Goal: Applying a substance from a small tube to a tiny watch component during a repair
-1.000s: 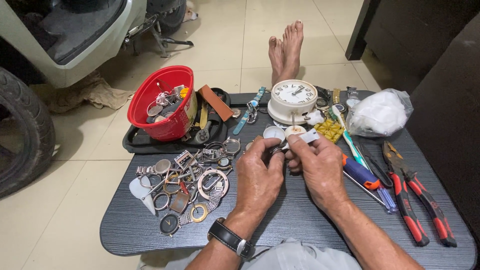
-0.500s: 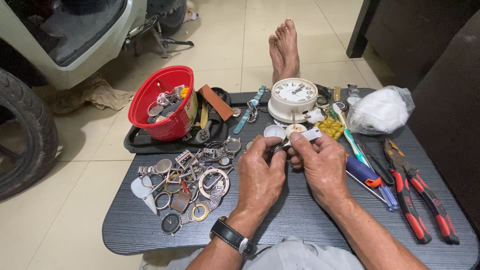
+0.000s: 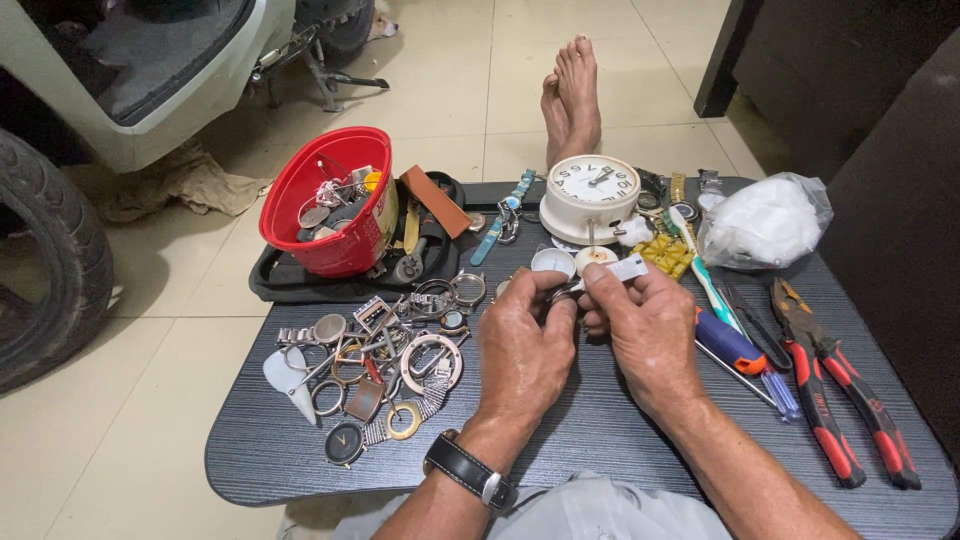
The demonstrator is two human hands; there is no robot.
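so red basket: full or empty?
Partly full. The red basket sits tipped in the black tray, with watch parts piled inside.

I'm seeing a dark, matt surface [image 3: 600,440] with fine wood-like grain. Glossy red plastic basket [image 3: 320,215]; shiny metal watch cases [image 3: 400,340]; crinkly clear plastic bag [image 3: 765,220].

Inventory, by count:
- Hands: two, left hand [image 3: 525,345] and right hand [image 3: 650,335], mid-table.
- Bare feet [image 3: 572,95]: two, far side, on the floor.
- White alarm clock [image 3: 590,195]: one, far centre.
- Red basket [image 3: 330,200]: one, far left, on one black tray [image 3: 275,285].
- Red-handled pliers [image 3: 835,400]: two, near right.
- Blue-handled screwdriver [image 3: 735,350]: one.
- Clear plastic bag [image 3: 765,222]: one, far right.
- Wristwatch [image 3: 468,470] on the left wrist: one.
- Loose watch cases and rings [image 3: 395,350]: a heap, left, too tangled to count.
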